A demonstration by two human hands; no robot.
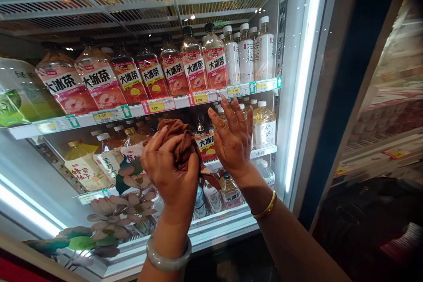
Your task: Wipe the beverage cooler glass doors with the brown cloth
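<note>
A crumpled brown cloth (178,141) is bunched in my left hand (165,165), whose fingers curl round it. One end of the cloth hangs down past the thumb. To the right, my right hand (233,141) is raised with its fingers stretched out, holding nothing. Its palm faces a glass door (228,238) that shows reflections and a flower picture (115,213). Whether the palm or the cloth touches the glass I cannot tell. Behind the glass stand bottled drinks, among them a red-labelled iced tea bottle (206,143) between my hands.
Inside the lit cooler, a shelf edge (178,102) carries price tags and a row of bottles. White-labelled bottles (264,53) stand at its right end. The door frame (307,79) runs down the right side. Beyond it are blurred store shelves (390,128) and a dark shape.
</note>
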